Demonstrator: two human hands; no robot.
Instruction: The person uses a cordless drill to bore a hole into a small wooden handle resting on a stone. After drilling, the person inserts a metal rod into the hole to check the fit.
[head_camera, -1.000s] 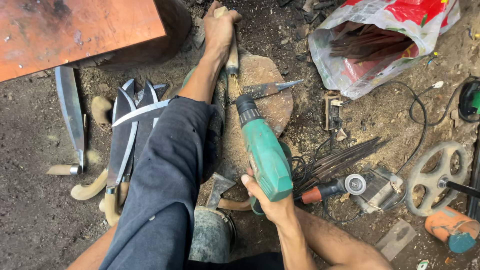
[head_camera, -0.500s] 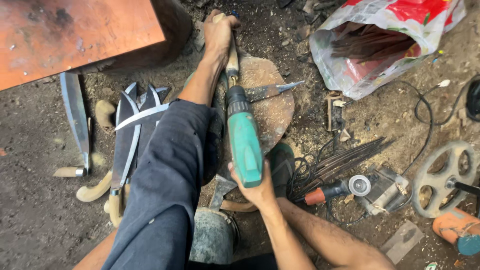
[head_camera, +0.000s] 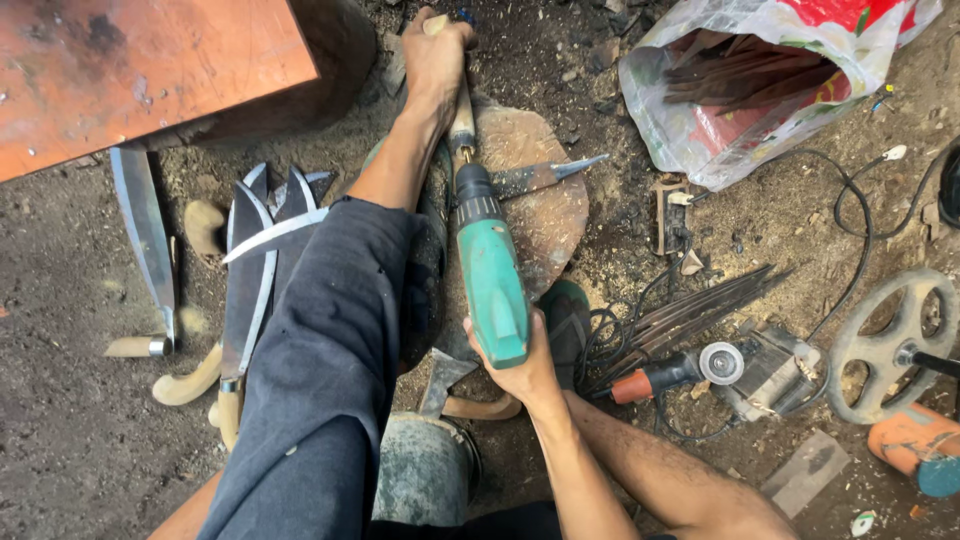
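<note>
Swung since a second ago from a slant to nearly straight up the frame, green power drill (head_camera: 492, 280), nose now pressed against the pale wooden handle (head_camera: 462, 120) on the round wood block (head_camera: 540, 200). Above left, rust-orange metal slab (head_camera: 140, 70); top right, plastic bag (head_camera: 760, 80) stuffed with dark strips. Left of the dark sleeve, a heap of curved blades (head_camera: 262, 250) on the dirt. Far right, spoked wheel (head_camera: 890, 345); nearer, small angle grinder (head_camera: 690, 370). Right hand (head_camera: 520, 365) wrapped tight around the drill's rear grip. Left hand (head_camera: 438, 55) clenched over the handle's far end, pinning it down. Beside the chuck, pointed blade (head_camera: 545, 175) lying flat.
</note>
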